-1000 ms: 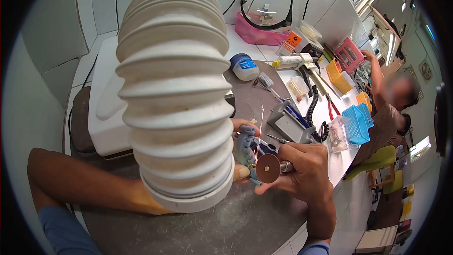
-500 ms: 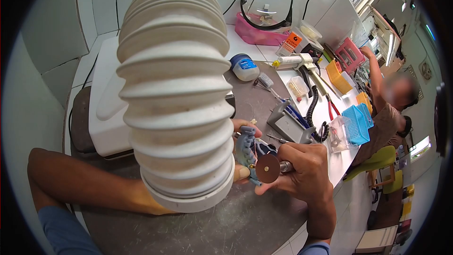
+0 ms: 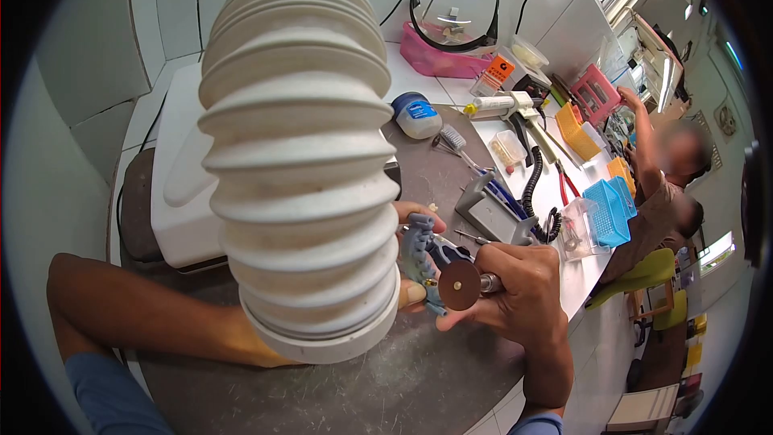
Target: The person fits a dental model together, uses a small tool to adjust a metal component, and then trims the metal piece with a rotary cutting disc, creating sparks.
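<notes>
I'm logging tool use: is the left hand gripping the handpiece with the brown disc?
No, the right hand grips that handpiece, while the left hand holds the blue-grey toothed piece.

The bench has a dark, scratched mat [image 3: 394, 370] beside a white top [image 3: 576, 278]. On the mat lie a brush [image 3: 452, 138], a thin tool [image 3: 471, 235] and a small pale crumb [image 3: 433, 207]; a jar [image 3: 417, 117] stands at its far edge, and a grey holder [image 3: 489, 208] near the white top. That top bears a clear tub [image 3: 507, 147], red-handled pliers [image 3: 566, 180], a blue basket [image 3: 609, 213] and a pink bin [image 3: 443, 56].
</notes>
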